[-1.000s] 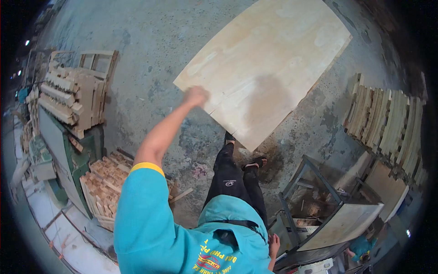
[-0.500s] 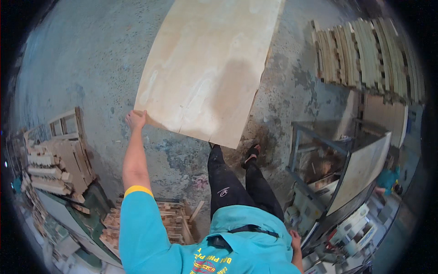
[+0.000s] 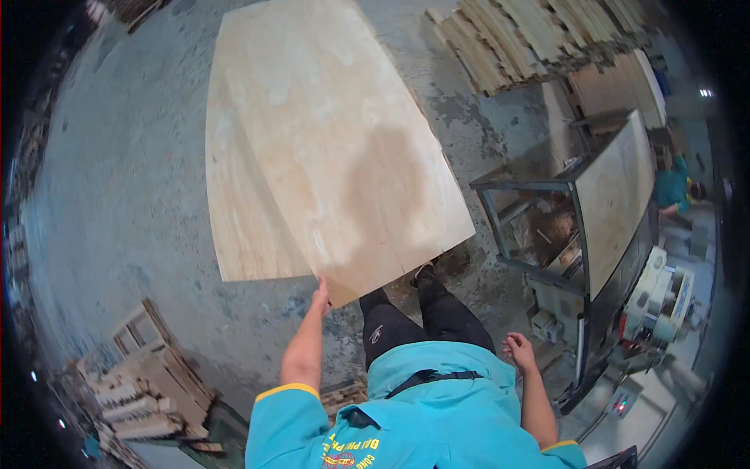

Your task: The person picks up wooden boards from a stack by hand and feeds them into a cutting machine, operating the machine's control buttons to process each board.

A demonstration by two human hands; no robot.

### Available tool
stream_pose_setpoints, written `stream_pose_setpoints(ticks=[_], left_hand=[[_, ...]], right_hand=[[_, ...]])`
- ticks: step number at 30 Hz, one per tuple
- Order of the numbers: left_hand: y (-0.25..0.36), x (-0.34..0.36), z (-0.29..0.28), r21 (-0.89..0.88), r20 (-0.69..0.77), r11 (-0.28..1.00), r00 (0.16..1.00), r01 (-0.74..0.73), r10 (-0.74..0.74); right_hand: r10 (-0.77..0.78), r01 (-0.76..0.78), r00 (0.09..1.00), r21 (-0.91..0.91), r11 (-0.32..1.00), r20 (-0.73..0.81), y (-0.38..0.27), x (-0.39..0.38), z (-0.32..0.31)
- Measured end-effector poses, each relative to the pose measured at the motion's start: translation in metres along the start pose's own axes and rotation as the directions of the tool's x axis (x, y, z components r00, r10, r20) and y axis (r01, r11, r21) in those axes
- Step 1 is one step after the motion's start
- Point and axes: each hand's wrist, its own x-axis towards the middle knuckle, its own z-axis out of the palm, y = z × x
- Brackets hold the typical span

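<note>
My left hand (image 3: 319, 297) grips the near-left corner of a large pale plywood sheet (image 3: 328, 102). A second plywood sheet (image 3: 238, 234) shows beneath it, sticking out to the left at a different angle, and a head-shaped shadow falls on the top one. My right hand (image 3: 522, 352) hangs by my hip at the right, fingers loosely bent and apart, with nothing in it. My legs (image 3: 391, 328) stand at the near edge of the sheets, one foot partly hidden under that edge.
Stacked planks (image 3: 516, 39) lie at upper right on the concrete floor (image 3: 117, 195). A metal-framed stand (image 3: 523, 185) with a leaning panel (image 3: 613, 195) and a white machine (image 3: 660, 297) are at my right, a co-worker (image 3: 672, 187) beyond. Wooden frames and offcuts (image 3: 148, 383) sit at lower left.
My left hand, still on the corner, has shifted the top sheet rightward, exposing a second sheet underneath. The view has swung, so the stacks and stand sit differently in the picture.
</note>
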Motion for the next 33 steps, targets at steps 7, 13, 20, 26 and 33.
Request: stream_pose_setpoints(ticks=[7, 13, 20, 26, 33], left_hand=[[0.001, -0.042, 0.052, 0.184, -0.430, 0.980, 0.891, -0.069, 0.144], [0.012, -0.097, 0.013, 0.078, -0.419, 0.951, 0.856, -0.299, 0.303], [-0.021, -0.227, 0.062, 0.099, -0.350, 0.949, 0.882, -0.299, 0.315], [-0.120, -0.336, 0.149, -0.003, -0.120, 0.943, 0.937, -0.332, 0.329], [-0.198, -0.403, 0.226, 0.622, 0.362, 0.725, 0.930, -0.298, 0.072]], right_hand=[[-0.149, 0.151, 0.985, -0.026, 0.988, 0.089, -0.031, 0.019, 0.052], [-0.114, 0.104, 0.865, 0.049, 0.993, 0.488, -0.063, 0.047, 0.155], [-0.326, -0.299, 0.685, 0.659, 0.690, 0.652, -0.071, 0.006, 0.246], [-0.346, 0.254, 0.937, 0.778, 0.574, -0.050, -0.046, -0.027, 0.146], [-0.238, 0.483, 0.865, 0.605, 0.633, -0.443, 0.064, 0.004, -0.084]])
